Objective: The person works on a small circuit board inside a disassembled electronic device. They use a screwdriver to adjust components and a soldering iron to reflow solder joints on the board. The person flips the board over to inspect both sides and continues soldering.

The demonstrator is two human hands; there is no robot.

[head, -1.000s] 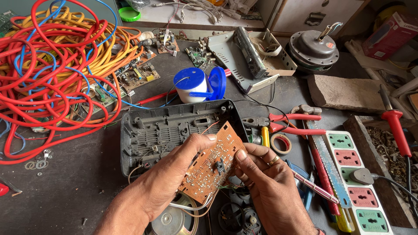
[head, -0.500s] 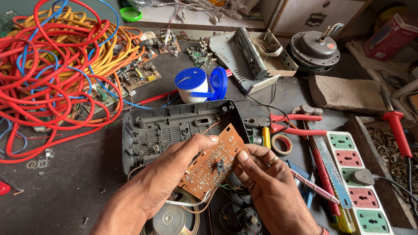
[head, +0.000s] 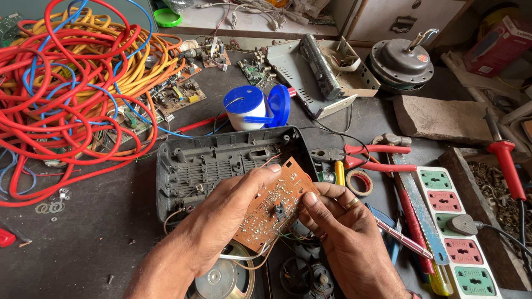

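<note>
Between both hands, circuit board (head: 274, 205) unmoved.

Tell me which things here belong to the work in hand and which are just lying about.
In hand:
- brown rectangular circuit board, held by left hand and right hand
- open black plastic casing
- round metal speaker

Lying about:
- tangled red and yellow cables
- red-handled pliers
- white power strip
- blue-lidded white tub
</note>
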